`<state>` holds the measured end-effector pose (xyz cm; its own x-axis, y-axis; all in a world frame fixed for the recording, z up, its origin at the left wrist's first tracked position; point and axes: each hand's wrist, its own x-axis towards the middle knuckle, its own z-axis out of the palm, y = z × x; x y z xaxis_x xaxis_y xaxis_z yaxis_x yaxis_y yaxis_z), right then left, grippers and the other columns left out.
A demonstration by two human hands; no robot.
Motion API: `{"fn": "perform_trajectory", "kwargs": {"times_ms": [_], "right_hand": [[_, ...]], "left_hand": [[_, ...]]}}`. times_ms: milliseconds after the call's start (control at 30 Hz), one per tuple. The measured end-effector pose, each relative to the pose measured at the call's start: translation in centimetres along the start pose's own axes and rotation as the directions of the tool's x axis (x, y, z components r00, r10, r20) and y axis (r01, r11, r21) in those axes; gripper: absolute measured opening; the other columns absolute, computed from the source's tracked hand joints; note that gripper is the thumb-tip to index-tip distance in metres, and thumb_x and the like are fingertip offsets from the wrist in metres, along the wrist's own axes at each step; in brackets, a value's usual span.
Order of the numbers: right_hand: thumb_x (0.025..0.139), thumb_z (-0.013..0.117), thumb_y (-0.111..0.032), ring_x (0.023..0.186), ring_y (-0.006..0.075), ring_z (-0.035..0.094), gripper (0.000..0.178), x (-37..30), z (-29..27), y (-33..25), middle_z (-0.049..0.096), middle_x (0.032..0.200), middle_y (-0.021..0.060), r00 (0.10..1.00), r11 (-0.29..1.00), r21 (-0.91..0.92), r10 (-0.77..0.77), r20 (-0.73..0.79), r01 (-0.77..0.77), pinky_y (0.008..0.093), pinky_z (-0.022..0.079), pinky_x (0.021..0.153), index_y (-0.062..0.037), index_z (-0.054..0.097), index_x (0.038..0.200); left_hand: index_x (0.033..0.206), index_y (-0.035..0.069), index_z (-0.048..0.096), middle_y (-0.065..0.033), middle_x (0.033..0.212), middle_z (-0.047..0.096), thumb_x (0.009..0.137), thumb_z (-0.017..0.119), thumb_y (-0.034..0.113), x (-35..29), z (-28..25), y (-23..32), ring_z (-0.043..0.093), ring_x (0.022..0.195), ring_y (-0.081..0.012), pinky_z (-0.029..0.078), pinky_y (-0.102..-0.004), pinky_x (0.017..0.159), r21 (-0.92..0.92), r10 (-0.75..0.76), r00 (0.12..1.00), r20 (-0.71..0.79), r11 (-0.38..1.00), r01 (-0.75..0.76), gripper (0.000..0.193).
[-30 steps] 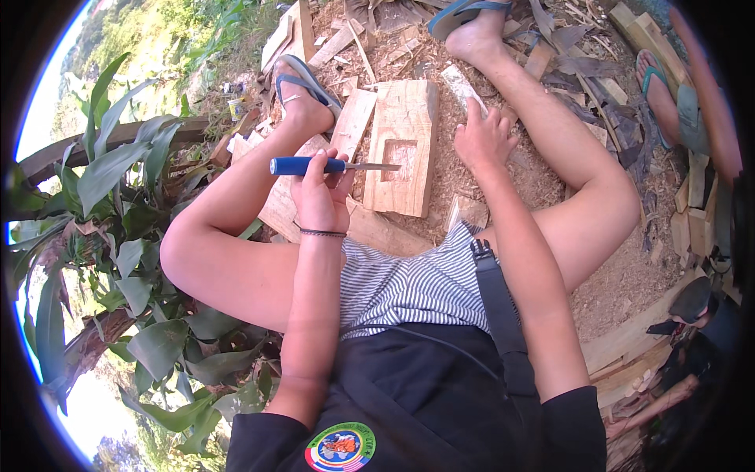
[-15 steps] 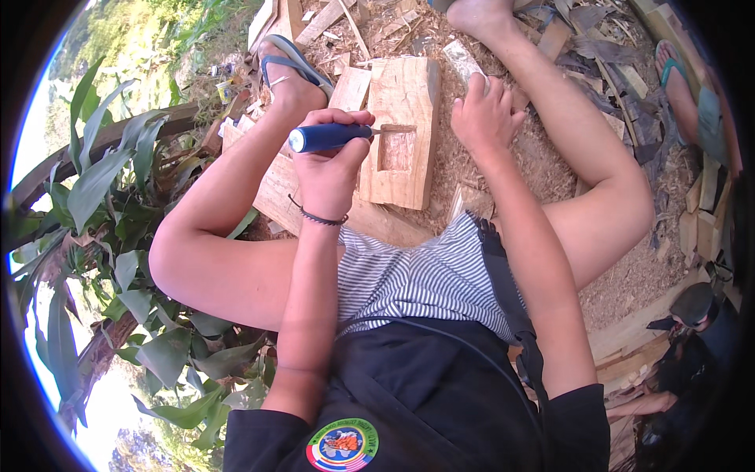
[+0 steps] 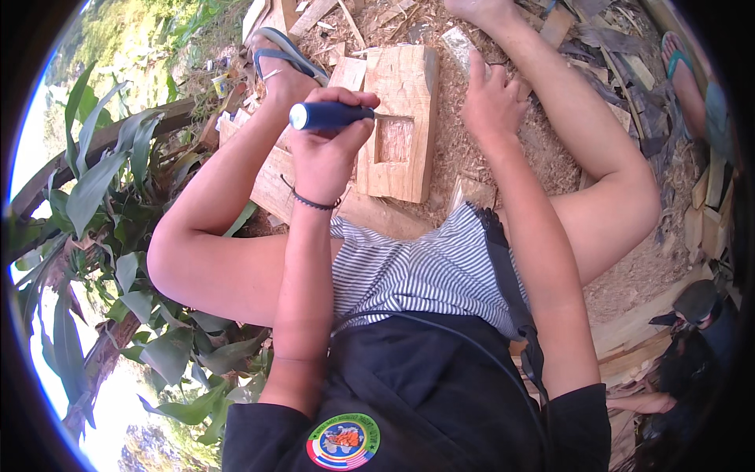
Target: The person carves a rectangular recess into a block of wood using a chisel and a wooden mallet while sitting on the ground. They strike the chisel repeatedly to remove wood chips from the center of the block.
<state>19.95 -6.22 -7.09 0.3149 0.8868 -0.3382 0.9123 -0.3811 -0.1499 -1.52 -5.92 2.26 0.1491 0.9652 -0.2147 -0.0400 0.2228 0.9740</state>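
My left hand [image 3: 326, 161] is wrapped round the thick blue handle of a chisel [image 3: 334, 116]. Its thin metal blade points right, to the top left corner of a rectangular recess [image 3: 395, 141] cut in a pale wooden block [image 3: 399, 79]. The block lies between my legs, and the recess floor looks rough and reddish. To the right of the block, my right hand [image 3: 495, 106] hovers with its index finger stretched out and the other fingers loosely bent. Nothing shows in it. Whether the blade tip touches the wood is hard to see.
A longer plank [image 3: 377, 216] lies under the near end of the block. Wood offcuts [image 3: 472, 193] and shavings cover the ground. Leafy plants [image 3: 165, 354] crowd my left side. Another person's sandalled foot [image 3: 684, 86] is at the far right, and a dark-clothed person [image 3: 692, 354] sits lower right.
My right hand has shifted slightly right and nearer, its index finger now straighter. The left hand keeps its hold on the chisel at the recess. The whole view has moved a little.
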Motion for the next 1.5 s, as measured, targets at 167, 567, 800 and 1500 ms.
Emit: {"fn": "perform_trajectory", "kwargs": {"times_ms": [167, 567, 800, 1500], "right_hand": [[0.094, 0.057, -0.015, 0.117, 0.0354, 0.059, 0.056, 1.3, -1.7, 2.0, 0.060, 0.123, 0.0220, 0.986, 0.915, 0.367, -0.162, -0.047, 0.168, 0.0466, 0.045, 0.101, -0.0111, 0.043, 0.148], [0.093, 0.061, -0.004, 0.110, 0.0257, 0.062, 0.049, -6.4, -19.8, -3.8, 0.062, 0.123, 0.0159, 0.569, 0.527, 0.215, -0.750, -0.336, 0.822, 0.0351, 0.048, 0.094, -0.0048, 0.053, 0.141], [0.097, 0.058, -0.007, 0.110, 0.0224, 0.063, 0.050, -6.3, -18.8, -5.2, 0.062, 0.130, 0.0169, 0.660, 0.615, 0.242, -0.718, -0.222, 0.750, 0.0332, 0.051, 0.092, -0.0052, 0.048, 0.146], [0.099, 0.059, -0.010, 0.105, 0.0134, 0.063, 0.049, -1.8, -14.8, -3.3, 0.062, 0.129, 0.0118, 0.898, 0.393, 0.860, -0.414, -0.152, 0.326, 0.0245, 0.048, 0.095, -0.0015, 0.046, 0.146]], "left_hand": [[0.107, -0.001, 0.060, -0.0111, 0.106, 0.069, 0.083, 0.069, -0.010, 1.1, 0.3, 0.5, 0.068, 0.102, -0.0200, 0.055, -0.0319, 0.091, 0.117, 0.026, 0.997, 0.070, 0.993, -0.034, 0.027], [0.113, 0.003, 0.061, -0.0070, 0.102, 0.069, 0.086, 0.069, -0.001, 2.0, 2.8, 1.4, 0.067, 0.099, -0.0154, 0.057, -0.0340, 0.092, 0.415, 0.025, 0.989, 0.147, 0.906, -0.085, 0.029], [0.117, 0.005, 0.061, -0.0044, 0.099, 0.068, 0.086, 0.072, 0.005, 2.8, 2.6, 0.5, 0.066, 0.090, -0.0128, 0.057, -0.0315, 0.081, 0.443, -0.025, 0.982, 0.185, 0.894, -0.061, 0.032], [0.102, 0.006, 0.062, -0.0064, 0.101, 0.070, 0.086, 0.071, -0.001, 1.7, -2.2, 3.0, 0.067, 0.095, -0.0131, 0.056, -0.0271, 0.081, 0.013, 0.040, 0.999, 0.028, 0.999, -0.041, 0.020]]}}
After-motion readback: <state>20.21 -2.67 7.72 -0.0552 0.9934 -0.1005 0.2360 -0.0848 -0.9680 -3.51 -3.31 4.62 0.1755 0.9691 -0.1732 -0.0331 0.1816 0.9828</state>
